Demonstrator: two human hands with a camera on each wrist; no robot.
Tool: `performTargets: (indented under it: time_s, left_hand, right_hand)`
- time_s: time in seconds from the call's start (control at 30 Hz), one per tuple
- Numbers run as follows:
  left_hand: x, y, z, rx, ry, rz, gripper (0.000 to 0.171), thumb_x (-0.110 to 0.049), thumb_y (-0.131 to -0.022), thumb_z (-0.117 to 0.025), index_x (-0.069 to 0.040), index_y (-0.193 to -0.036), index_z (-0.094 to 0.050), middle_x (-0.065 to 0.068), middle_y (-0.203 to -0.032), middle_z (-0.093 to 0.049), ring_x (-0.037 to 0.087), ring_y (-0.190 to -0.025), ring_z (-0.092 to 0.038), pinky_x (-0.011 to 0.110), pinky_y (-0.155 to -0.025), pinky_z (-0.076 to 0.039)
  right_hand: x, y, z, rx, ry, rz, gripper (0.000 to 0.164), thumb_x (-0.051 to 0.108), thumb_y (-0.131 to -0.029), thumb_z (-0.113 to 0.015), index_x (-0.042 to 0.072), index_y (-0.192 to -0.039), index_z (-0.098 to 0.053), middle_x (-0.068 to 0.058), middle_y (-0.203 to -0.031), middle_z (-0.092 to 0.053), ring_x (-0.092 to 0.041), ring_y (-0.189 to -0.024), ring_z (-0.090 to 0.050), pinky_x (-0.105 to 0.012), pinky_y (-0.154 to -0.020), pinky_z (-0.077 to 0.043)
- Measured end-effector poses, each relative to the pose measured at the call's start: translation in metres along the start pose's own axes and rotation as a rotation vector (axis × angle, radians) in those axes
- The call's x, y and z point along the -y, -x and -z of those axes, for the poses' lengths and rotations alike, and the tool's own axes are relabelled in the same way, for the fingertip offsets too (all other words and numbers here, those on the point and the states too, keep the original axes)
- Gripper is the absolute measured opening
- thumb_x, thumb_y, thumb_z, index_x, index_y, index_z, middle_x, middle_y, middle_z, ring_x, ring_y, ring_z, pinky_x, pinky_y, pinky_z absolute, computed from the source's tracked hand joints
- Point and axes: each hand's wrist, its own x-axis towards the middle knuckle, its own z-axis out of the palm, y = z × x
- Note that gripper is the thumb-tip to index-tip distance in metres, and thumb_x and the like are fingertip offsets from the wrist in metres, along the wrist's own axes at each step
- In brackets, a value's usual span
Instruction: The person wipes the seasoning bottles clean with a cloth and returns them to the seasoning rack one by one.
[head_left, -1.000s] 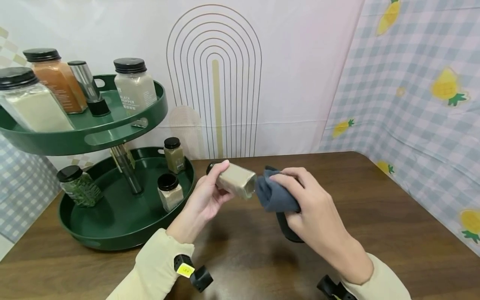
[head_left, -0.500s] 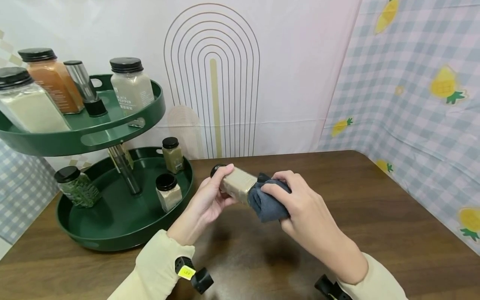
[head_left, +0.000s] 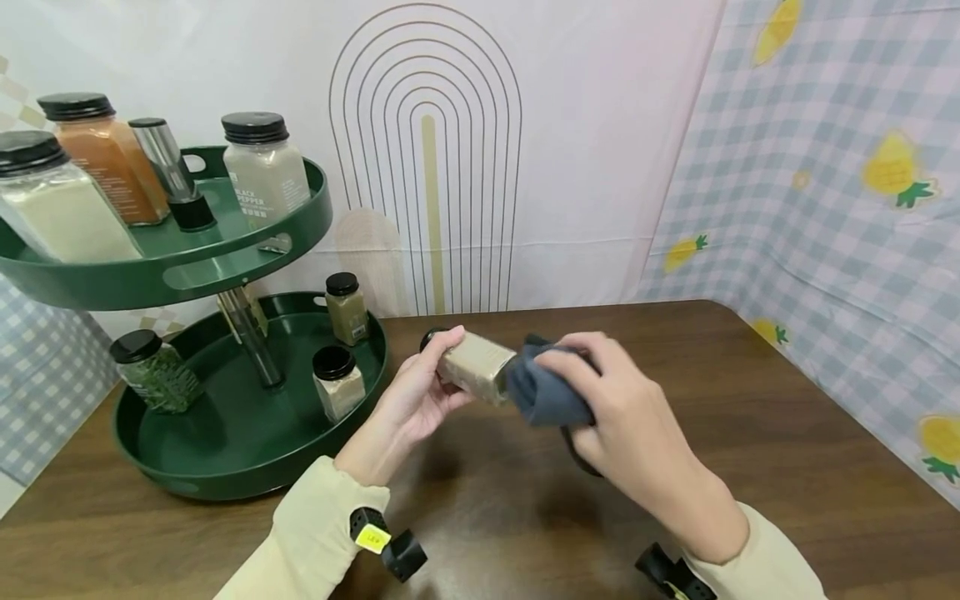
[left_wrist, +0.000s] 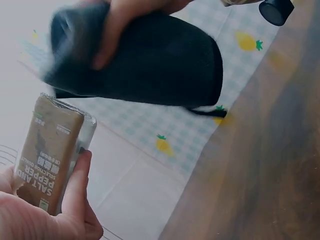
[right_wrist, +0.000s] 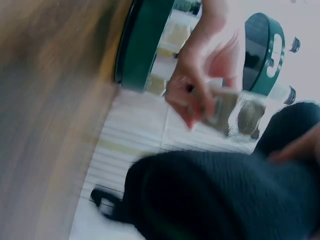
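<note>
My left hand grips a clear square jar of salt and pepper, tilted sideways with its black lid toward the palm and its base facing right. The printed label shows in the left wrist view, where the fingers wrap the jar's lower half. In my right hand is a folded dark blue-grey cloth with a black edge and a loop, held close by the jar's base. In the right wrist view the cloth fills the lower right and the jar is above it.
A two-tier green rack stands at left. Its upper tray bears large spice jars, including black pepper, and a steel grinder. The lower tray holds small jars: green herbs, a pale one, a tan one.
The cloth met the jar's base half a second ago, covering it; now my right hand has drawn it slightly back right and up. The jar has shifted a little right since the first frame.
</note>
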Motion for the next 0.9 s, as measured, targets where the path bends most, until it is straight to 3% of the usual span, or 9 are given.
performTargets:
  time_s: [0.07,0.17,0.33,0.53,0.7,0.8,0.9]
  left_hand:
    - [0.002,-0.001,-0.001,-0.004,0.0,0.016,0.031,-0.027,-0.09,-0.055,-0.007,-0.111,-0.045,0.008,-0.1,-0.049,0.014,-0.078,-0.057,0.027,-0.065,-0.055]
    - [0.004,-0.001,-0.002,0.001,-0.003,0.028,0.034,-0.028,-0.09,-0.055,-0.005,-0.113,-0.044,0.009,-0.1,-0.048,0.014,-0.077,-0.056,0.025,-0.065,-0.054]
    - [0.003,-0.001,-0.002,-0.009,0.002,0.031,0.04,-0.029,-0.089,-0.055,-0.005,-0.118,-0.042,0.01,-0.106,-0.046,0.016,-0.085,-0.055,0.028,-0.066,-0.055]
    - [0.0,0.001,-0.001,-0.016,-0.046,0.004,0.038,-0.027,-0.088,-0.057,-0.006,-0.118,-0.043,0.009,-0.106,-0.049,0.017,-0.086,-0.057,0.031,-0.069,-0.055]
    - [-0.005,0.006,-0.001,-0.001,-0.147,-0.065,0.03,-0.022,-0.087,-0.058,-0.009,-0.112,-0.048,0.006,-0.091,-0.058,0.013,-0.074,-0.061,0.03,-0.067,-0.054]
    - [-0.011,0.011,-0.003,0.01,-0.288,-0.13,0.034,-0.02,-0.086,-0.059,-0.009,-0.114,-0.044,0.006,-0.096,-0.058,0.015,-0.08,-0.06,0.03,-0.069,-0.052]
    - [-0.019,0.02,-0.006,0.006,-0.496,-0.201,0.043,-0.018,-0.085,-0.063,-0.009,-0.12,-0.04,0.009,-0.111,-0.052,0.02,-0.092,-0.056,0.031,-0.072,-0.05]
  right_hand:
    - [0.002,0.001,-0.003,0.014,-0.05,0.104,0.052,-0.009,-0.062,-0.06,0.015,-0.108,-0.063,-0.011,-0.112,-0.055,-0.024,-0.1,-0.056,-0.041,-0.074,-0.053]
    - [0.002,0.002,-0.008,0.042,-0.057,0.167,0.061,-0.015,-0.054,-0.058,0.015,-0.107,-0.063,-0.012,-0.113,-0.054,-0.024,-0.1,-0.055,-0.04,-0.072,-0.053]
    - [-0.003,0.004,-0.014,0.064,0.026,0.111,0.064,-0.017,-0.049,-0.059,0.015,-0.104,-0.062,-0.012,-0.108,-0.053,-0.025,-0.093,-0.053,-0.039,-0.064,-0.051]
    - [-0.008,0.006,-0.017,0.166,0.091,0.036,0.059,-0.013,-0.055,-0.063,0.016,-0.106,-0.059,-0.01,-0.105,-0.052,-0.024,-0.088,-0.053,-0.035,-0.055,-0.048]
    - [-0.016,0.011,-0.023,0.435,0.227,-0.051,0.05,-0.008,-0.062,-0.065,0.015,-0.105,-0.054,-0.007,-0.095,-0.049,-0.024,-0.081,-0.05,-0.03,-0.048,-0.039]
    - [-0.023,0.017,-0.029,0.618,0.247,-0.108,0.045,-0.006,-0.069,-0.065,0.012,-0.108,-0.052,-0.01,-0.096,-0.048,-0.027,-0.081,-0.05,-0.031,-0.049,-0.038]
    - [-0.027,0.023,-0.032,0.8,0.162,-0.192,0.05,0.005,-0.076,-0.07,0.012,-0.12,-0.048,-0.012,-0.105,-0.048,-0.03,-0.089,-0.051,-0.038,-0.058,-0.044]
